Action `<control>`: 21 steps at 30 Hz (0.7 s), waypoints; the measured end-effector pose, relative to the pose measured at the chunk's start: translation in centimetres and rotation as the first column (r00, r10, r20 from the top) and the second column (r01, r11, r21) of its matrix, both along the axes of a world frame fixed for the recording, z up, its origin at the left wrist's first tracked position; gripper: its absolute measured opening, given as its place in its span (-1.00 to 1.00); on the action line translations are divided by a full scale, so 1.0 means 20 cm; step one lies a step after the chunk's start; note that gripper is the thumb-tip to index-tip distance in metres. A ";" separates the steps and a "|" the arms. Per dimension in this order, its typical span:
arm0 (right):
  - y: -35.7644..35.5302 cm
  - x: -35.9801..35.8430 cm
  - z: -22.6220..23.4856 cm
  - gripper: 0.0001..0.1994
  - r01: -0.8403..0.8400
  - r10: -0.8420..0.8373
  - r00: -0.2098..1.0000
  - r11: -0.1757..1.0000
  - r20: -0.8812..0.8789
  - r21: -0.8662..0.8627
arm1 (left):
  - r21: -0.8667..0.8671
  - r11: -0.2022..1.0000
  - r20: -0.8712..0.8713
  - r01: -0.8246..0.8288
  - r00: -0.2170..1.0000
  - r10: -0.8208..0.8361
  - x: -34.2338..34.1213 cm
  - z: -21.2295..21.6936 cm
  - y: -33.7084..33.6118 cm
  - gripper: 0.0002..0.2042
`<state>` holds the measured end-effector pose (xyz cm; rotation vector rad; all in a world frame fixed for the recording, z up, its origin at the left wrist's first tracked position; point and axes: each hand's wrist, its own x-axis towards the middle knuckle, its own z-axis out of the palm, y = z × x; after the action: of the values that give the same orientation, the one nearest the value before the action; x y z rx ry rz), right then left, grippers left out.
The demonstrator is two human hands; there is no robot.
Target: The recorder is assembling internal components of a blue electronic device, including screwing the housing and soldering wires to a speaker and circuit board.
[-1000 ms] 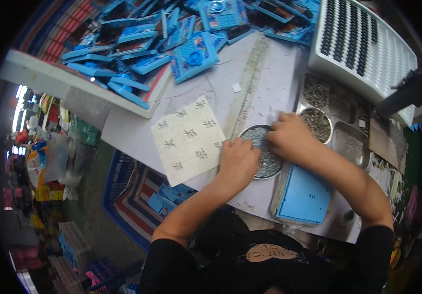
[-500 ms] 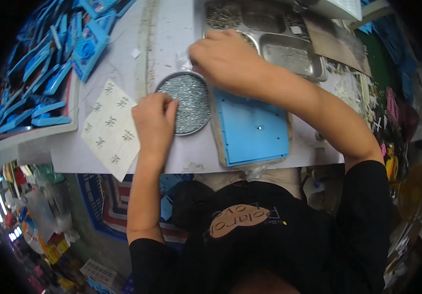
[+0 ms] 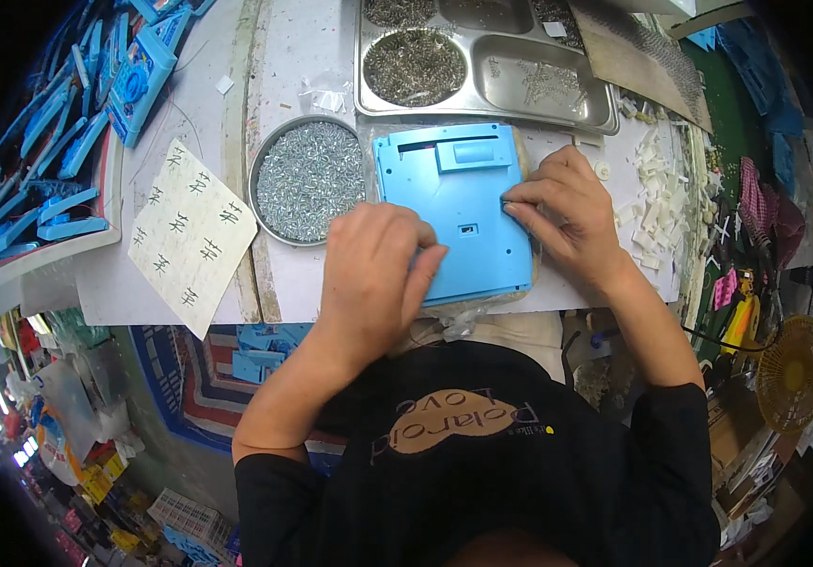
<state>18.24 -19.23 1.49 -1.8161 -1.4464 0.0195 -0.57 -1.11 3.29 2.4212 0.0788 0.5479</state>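
Note:
A blue plastic casing [image 3: 458,203] lies flat on a clear-wrapped pad at the table's front edge. It has a raised panel with a dark slot near its top and a small window near its middle. Curled over the casing's lower left is my left hand [image 3: 373,274], its fingers bent and the thumb near them; whatever it holds is hidden. My right hand [image 3: 572,213] is at the casing's right edge, thumb and forefinger pinched together, and what sits between their tips is too small to name. A round dish of small silvery screws [image 3: 307,184] stands left of the casing.
Behind the casing is a metal compartment tray [image 3: 368,94] holding small springs [image 3: 416,71] and other metal bits. White plastic pieces [image 3: 652,213] lie scattered at the right. On the left are a patterned paper sheet [image 3: 189,236] and a bin of blue parts [image 3: 57,170].
My right hand has come back from the metal tray to the casing's right edge. My left hand has moved right, from the screw dish to over the casing.

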 end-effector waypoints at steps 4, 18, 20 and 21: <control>0.01 -0.02 -0.04 -0.82 0.044 -0.040 0.994 0.998 -0.104 0.035 | -0.023 1.000 0.045 0.021 0.999 -0.020 0.03 -0.01 -0.05 -0.85; -0.04 -0.08 -0.10 -0.80 0.196 -0.183 0.935 0.980 -0.304 0.015 | -0.019 0.998 0.045 0.060 0.997 -0.059 0.08 -0.02 -0.10 -0.86; -0.04 -0.08 -0.09 -0.80 0.182 -0.169 0.951 0.983 -0.260 0.025 | -0.012 0.997 0.039 0.071 0.997 -0.071 0.10 -0.02 -0.11 -0.86; -0.04 -0.07 -0.08 -0.81 0.174 -0.162 0.958 0.984 -0.237 0.031 | -0.008 0.997 0.036 0.076 0.996 -0.076 0.11 -0.02 -0.11 -0.86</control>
<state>16.77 -20.02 -0.15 -1.8218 -1.1159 0.1065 1.60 -3.38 2.90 2.3942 -0.0256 0.5543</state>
